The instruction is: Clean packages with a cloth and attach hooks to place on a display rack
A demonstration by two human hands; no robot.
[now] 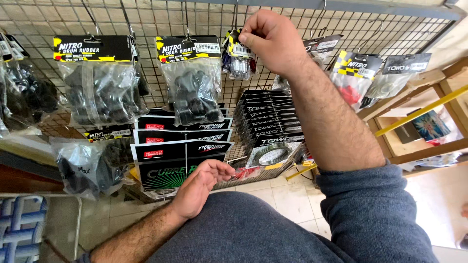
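My right hand [271,39] is raised to the wire grid rack [44,19], its fingers pinched on the header card of a small hanging packet [238,61] with dark and silvery parts. My left hand [201,186] rests low above my knee, its fingers loosely curled with nothing in them, close to black flat packs [180,151] stacked at the foot of the rack.
Clear bags of black rubber parts [100,90] [192,95] hang on hooks to the left. A fanned row of flat black packs [268,117] leans under my right arm. More packets [353,75] hang at right, beside a wooden shelf [424,146]. Tiled floor below.
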